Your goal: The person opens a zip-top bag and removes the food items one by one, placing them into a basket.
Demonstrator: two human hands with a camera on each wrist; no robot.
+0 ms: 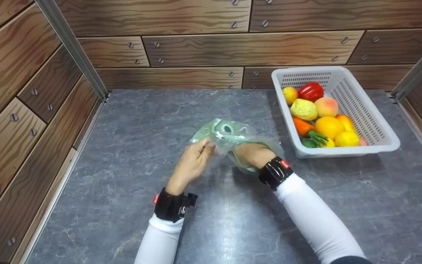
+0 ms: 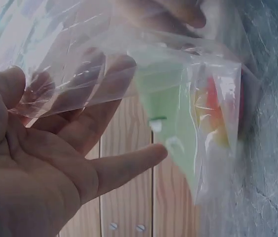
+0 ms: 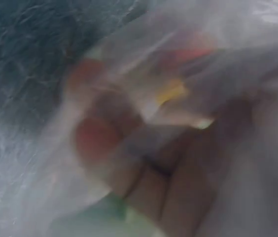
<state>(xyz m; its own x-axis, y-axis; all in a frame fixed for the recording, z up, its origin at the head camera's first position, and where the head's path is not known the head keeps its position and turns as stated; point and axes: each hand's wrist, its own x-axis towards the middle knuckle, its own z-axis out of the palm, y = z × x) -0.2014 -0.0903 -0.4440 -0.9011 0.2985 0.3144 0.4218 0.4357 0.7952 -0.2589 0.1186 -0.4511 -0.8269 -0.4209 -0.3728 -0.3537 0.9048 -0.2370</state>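
Observation:
A clear plastic bag with a green panel is held above the middle of the table, its film creased and shiny. My left hand pinches the bag's near left edge between thumb and fingers; in the left wrist view the little finger sticks out straight beside the green part. My right hand reaches inside the bag, its fingers hidden in the head view. Through the film, the right wrist view shows the right fingers blurred, with no separate object visible in them. Red and yellow patches show on the bag.
On the right stands a white slotted plastic basket holding a red pepper, a carrot, a peach, an orange and other produce. Wood-patterned panels enclose the grey marbled table at back and sides.

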